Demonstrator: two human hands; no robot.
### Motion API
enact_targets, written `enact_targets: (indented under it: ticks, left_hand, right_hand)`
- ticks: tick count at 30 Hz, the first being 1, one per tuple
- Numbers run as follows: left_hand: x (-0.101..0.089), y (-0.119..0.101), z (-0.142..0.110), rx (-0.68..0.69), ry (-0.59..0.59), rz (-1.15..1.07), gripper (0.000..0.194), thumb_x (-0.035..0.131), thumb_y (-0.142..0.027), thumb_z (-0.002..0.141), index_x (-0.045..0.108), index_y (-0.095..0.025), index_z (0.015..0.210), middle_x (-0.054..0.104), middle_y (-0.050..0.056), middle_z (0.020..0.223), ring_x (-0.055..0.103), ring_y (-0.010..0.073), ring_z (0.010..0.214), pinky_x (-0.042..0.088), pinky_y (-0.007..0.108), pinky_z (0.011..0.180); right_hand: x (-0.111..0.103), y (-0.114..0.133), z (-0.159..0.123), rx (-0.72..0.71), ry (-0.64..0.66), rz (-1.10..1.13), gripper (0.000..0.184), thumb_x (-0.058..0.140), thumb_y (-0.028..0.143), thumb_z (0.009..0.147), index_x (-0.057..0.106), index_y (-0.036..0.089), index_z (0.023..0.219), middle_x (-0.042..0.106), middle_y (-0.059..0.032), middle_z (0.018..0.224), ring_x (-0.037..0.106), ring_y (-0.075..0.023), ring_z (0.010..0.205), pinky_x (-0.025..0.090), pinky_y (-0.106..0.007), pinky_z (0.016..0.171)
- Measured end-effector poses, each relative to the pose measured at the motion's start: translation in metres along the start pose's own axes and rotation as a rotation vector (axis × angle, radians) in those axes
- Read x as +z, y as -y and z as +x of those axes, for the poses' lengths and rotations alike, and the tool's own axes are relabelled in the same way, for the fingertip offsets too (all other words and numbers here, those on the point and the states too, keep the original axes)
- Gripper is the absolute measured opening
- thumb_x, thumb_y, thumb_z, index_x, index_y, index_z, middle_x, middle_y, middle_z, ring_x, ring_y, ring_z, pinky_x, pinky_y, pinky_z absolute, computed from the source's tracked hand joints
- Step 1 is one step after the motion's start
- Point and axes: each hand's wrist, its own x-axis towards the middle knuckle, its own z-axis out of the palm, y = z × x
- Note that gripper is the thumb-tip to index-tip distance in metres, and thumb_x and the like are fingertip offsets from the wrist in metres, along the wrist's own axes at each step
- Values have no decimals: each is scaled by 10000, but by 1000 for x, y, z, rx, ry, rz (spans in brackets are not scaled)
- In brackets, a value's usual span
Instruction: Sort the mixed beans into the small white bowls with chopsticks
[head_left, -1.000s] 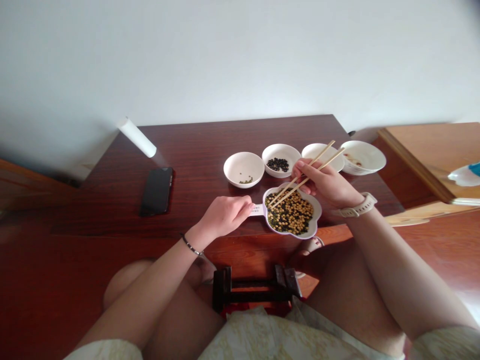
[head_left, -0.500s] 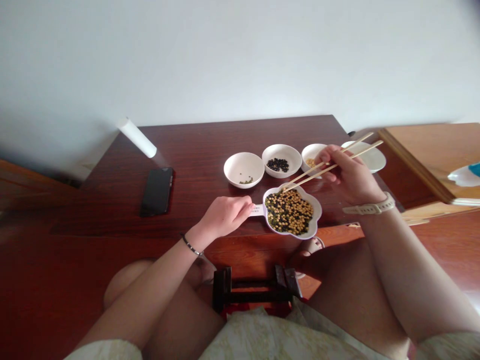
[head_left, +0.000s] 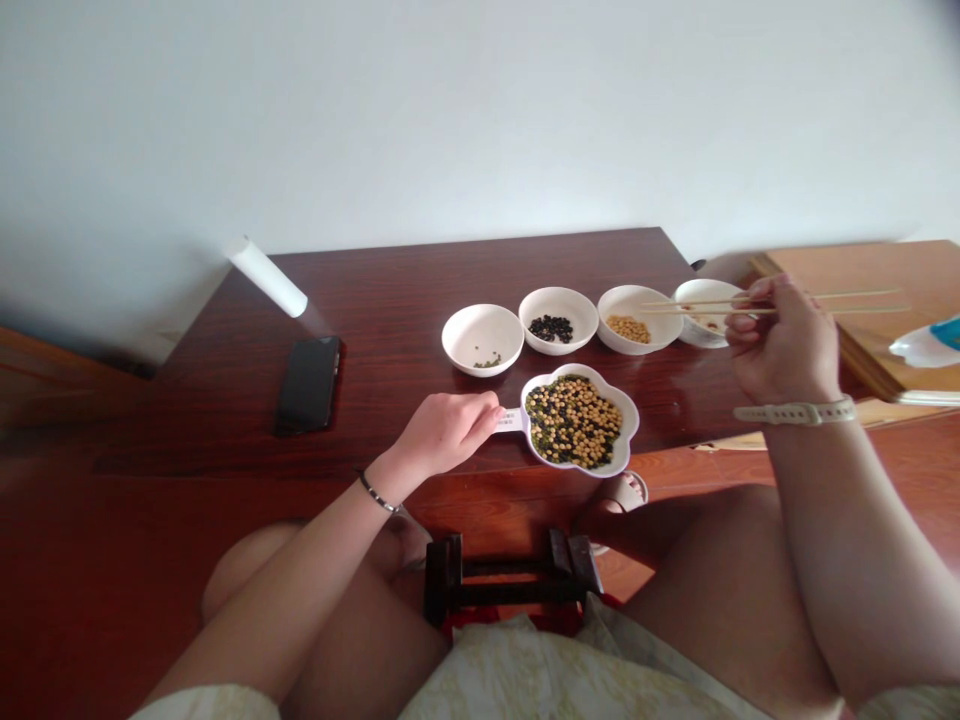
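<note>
A flower-shaped dish of mixed yellow, black and green beans sits at the near edge of the tabletop, just right of the left hand, which is closed around its handle. The right hand, well apart from the dish, beyond it to the right, pinches two chopsticks, their tips over the yellow-bean bowl. Beside that bowl stand a black-bean bowl and another white bowl.
</note>
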Motion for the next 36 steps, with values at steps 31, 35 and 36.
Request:
enact_targets:
  ticks: [31, 35, 36]
  left_hand:
    - [-2, -3, 0, 6, -9, 17, 391, 339, -421, 1118, 587, -220, 892, 691, 9, 770, 646, 180, 677, 366, 294, 641]
    - [-3, -3, 0, 10, -16, 15, 394, 338, -418, 1116, 592, -220, 889, 697, 13, 771, 650, 183, 680, 367, 292, 639]
    - [-3, -4, 0, 10, -15, 15, 394, 339, -418, 1116, 593, -220, 890, 698, 14, 772, 652, 185, 683, 367, 292, 640]
  right_hand:
    - [42, -13, -73, 203, 635, -447, 346, 624, 499, 1013, 632, 210, 822, 512, -15, 662, 416, -107, 503, 257, -246, 403]
    - [43, -12, -72, 174, 629, -449, 361, 625, 506, 1010, 632, 205, 810, 500, -14, 655, 403, -103, 492, 246, -241, 390]
    - [43, -12, -72, 175, 631, -447, 364, 629, 506, 1008, 630, 203, 806, 499, -14, 656, 408, -102, 493, 249, -239, 390]
